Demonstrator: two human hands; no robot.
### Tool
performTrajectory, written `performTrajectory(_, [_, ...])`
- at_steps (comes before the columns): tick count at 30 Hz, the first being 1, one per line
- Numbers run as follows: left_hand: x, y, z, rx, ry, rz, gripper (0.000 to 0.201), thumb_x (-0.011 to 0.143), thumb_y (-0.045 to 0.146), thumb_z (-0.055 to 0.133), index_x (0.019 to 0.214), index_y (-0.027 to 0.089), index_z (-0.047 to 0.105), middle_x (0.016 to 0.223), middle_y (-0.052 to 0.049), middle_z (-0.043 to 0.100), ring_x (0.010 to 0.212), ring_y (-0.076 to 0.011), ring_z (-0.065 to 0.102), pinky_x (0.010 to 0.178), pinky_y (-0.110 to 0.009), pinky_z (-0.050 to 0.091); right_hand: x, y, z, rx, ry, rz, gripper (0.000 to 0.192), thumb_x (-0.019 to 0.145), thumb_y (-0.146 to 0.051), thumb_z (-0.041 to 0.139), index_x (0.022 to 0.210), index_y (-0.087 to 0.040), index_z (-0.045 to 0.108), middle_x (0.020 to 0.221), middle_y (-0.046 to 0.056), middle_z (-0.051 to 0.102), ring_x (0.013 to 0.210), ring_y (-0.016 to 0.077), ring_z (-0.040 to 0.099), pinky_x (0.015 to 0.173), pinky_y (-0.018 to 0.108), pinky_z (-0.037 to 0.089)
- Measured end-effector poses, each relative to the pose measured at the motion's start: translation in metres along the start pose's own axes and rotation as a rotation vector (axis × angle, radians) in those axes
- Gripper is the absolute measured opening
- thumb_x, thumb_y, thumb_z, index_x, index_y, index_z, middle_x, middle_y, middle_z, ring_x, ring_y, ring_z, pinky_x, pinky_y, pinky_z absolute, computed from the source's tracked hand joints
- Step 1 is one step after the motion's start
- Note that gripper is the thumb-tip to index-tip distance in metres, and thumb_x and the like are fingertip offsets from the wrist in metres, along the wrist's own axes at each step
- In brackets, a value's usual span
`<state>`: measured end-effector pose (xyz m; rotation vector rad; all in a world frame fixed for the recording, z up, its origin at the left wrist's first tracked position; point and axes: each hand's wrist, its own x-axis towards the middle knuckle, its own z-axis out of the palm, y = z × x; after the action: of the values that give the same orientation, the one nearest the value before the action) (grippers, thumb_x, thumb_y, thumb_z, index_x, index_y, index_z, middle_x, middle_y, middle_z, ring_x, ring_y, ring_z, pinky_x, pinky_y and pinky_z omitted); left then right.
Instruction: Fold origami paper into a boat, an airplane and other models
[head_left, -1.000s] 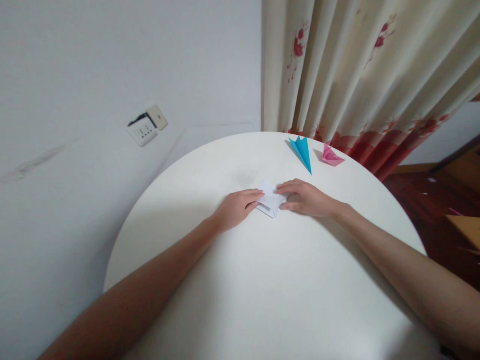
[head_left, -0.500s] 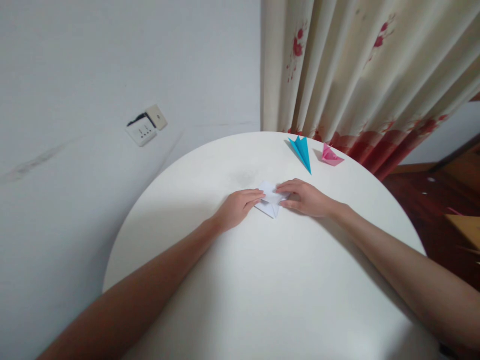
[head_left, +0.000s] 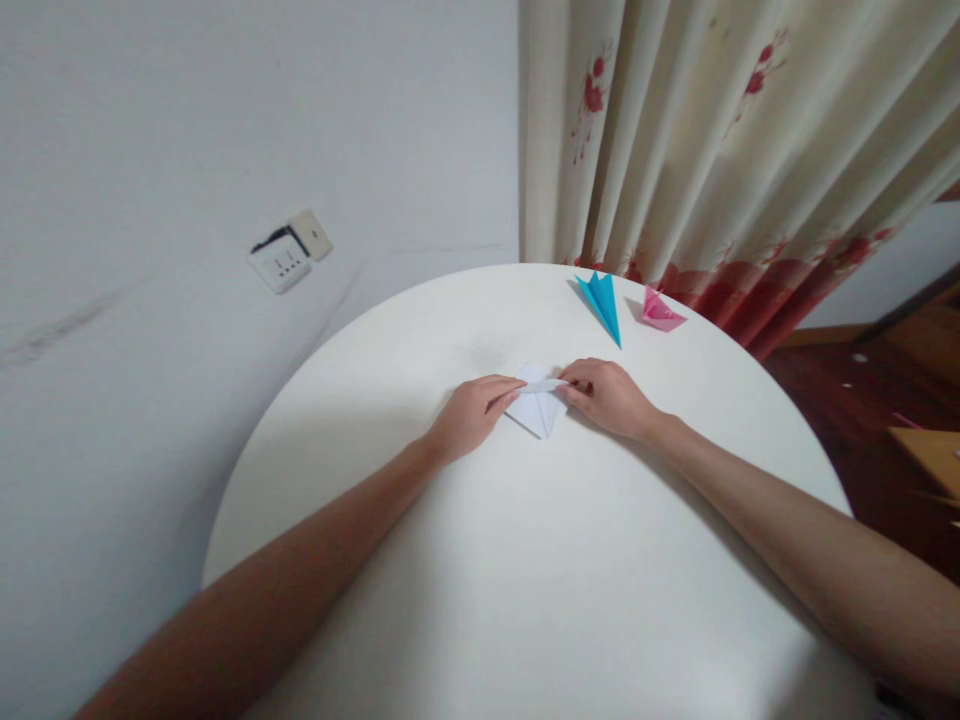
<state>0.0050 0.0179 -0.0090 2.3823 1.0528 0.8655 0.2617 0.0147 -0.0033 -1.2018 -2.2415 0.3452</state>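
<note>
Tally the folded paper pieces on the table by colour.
White folded paper, under both hands: 1
Blue folded paper: 1
Pink folded paper: 1
Total: 3
</note>
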Motion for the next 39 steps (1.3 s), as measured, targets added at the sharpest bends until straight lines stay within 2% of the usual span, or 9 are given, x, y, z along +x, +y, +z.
performTrajectory(6, [0.001, 0.002, -0.003, 0.043, 0.023, -0.011, 0.032, 0.101, 0.034, 0.049, 0.108, 0.020, 0.077, 0.113, -0.008, 0.077, 0.103, -0.0235, 0.072, 0.095, -0.035, 0.055, 0.000, -0.002, 0.002, -0.022, 0.051, 0.049, 0.023, 0.097, -0.031, 0.056, 0.085, -0.019, 0.072, 0.082, 0.006, 0.072, 0.070, 0.0188, 0.062, 0.065, 0.030, 0.045])
performTrajectory(9, [0.001, 0.003, -0.004, 0.025, 0.027, -0.024, 0.033, 0.102, 0.034, 0.047, 0.108, 0.020, 0.077, 0.111, -0.007, 0.077, 0.102, -0.0233, 0.072, 0.093, -0.035, 0.055, 0.001, -0.003, 0.003, 0.053, 0.061, 0.019, 0.020, 0.097, -0.031, 0.056, 0.093, -0.020, 0.072, 0.087, 0.007, 0.073, 0.076, 0.0206, 0.063, 0.069, 0.032, 0.047])
performTrajectory(13, [0.001, 0.002, -0.003, 0.005, 0.036, -0.036, 0.033, 0.102, 0.033, 0.047, 0.111, 0.020, 0.076, 0.113, -0.007, 0.077, 0.104, -0.0227, 0.071, 0.095, -0.035, 0.054, 0.002, -0.004, 0.003, 0.098, 0.000, -0.046, 0.016, 0.094, -0.029, 0.060, 0.103, -0.022, 0.071, 0.094, 0.006, 0.073, 0.086, 0.0226, 0.063, 0.077, 0.034, 0.048])
performTrajectory(15, [0.001, 0.001, -0.003, 0.003, 0.037, -0.034, 0.032, 0.102, 0.032, 0.047, 0.111, 0.021, 0.076, 0.112, -0.006, 0.077, 0.103, -0.0221, 0.071, 0.094, -0.034, 0.053, 0.002, -0.004, 0.003, 0.086, -0.018, -0.052, 0.015, 0.096, -0.029, 0.057, 0.097, -0.022, 0.071, 0.089, 0.005, 0.072, 0.084, 0.0221, 0.062, 0.077, 0.033, 0.047])
performTrajectory(19, [0.002, 0.001, -0.002, 0.014, 0.051, -0.039, 0.032, 0.101, 0.031, 0.048, 0.107, 0.018, 0.076, 0.106, -0.007, 0.077, 0.098, -0.0221, 0.071, 0.091, -0.032, 0.053, 0.002, -0.006, 0.002, 0.041, -0.005, -0.014, 0.031, 0.100, -0.032, 0.049, 0.073, -0.021, 0.061, 0.072, 0.004, 0.063, 0.072, 0.0195, 0.057, 0.070, 0.031, 0.042])
performTrajectory(26, [0.001, 0.005, -0.002, -0.026, 0.095, -0.062, 0.034, 0.101, 0.030, 0.047, 0.120, 0.016, 0.072, 0.107, -0.008, 0.075, 0.096, -0.0203, 0.069, 0.086, -0.030, 0.050, 0.003, -0.008, 0.006, 0.061, -0.001, -0.004, 0.029, 0.097, -0.030, 0.051, 0.070, -0.020, 0.053, 0.072, 0.002, 0.058, 0.069, 0.0163, 0.051, 0.067, 0.029, 0.037])
performTrajectory(30, [0.002, 0.006, -0.002, -0.017, 0.095, -0.051, 0.029, 0.101, 0.029, 0.046, 0.099, 0.017, 0.073, 0.090, -0.005, 0.072, 0.084, -0.0185, 0.065, 0.078, -0.029, 0.047, 0.003, -0.009, 0.008, 0.151, 0.005, 0.050, 0.033, 0.098, -0.034, 0.049, 0.068, -0.020, 0.050, 0.067, 0.000, 0.054, 0.062, 0.0140, 0.046, 0.061, 0.028, 0.033])
performTrajectory(33, [0.003, 0.009, -0.003, 0.012, 0.105, -0.053, 0.033, 0.101, 0.028, 0.045, 0.075, 0.017, 0.063, 0.073, -0.001, 0.060, 0.071, -0.0160, 0.057, 0.069, -0.028, 0.042, 0.002, -0.012, 0.007, 0.244, -0.006, 0.081, 0.037, 0.098, -0.040, 0.048, 0.068, -0.020, 0.052, 0.065, -0.002, 0.050, 0.060, 0.0132, 0.044, 0.059, 0.028, 0.031])
performTrajectory(39, [0.003, 0.011, -0.004, -0.033, 0.173, -0.106, 0.032, 0.099, 0.026, 0.048, 0.071, 0.017, 0.059, 0.082, -0.002, 0.054, 0.076, -0.0149, 0.055, 0.068, -0.027, 0.041, 0.002, -0.015, 0.004, 0.451, -0.069, 0.136, 0.048, 0.098, -0.054, 0.046, 0.072, -0.017, 0.060, 0.067, -0.002, 0.050, 0.063, 0.0131, 0.042, 0.059, 0.028, 0.032])
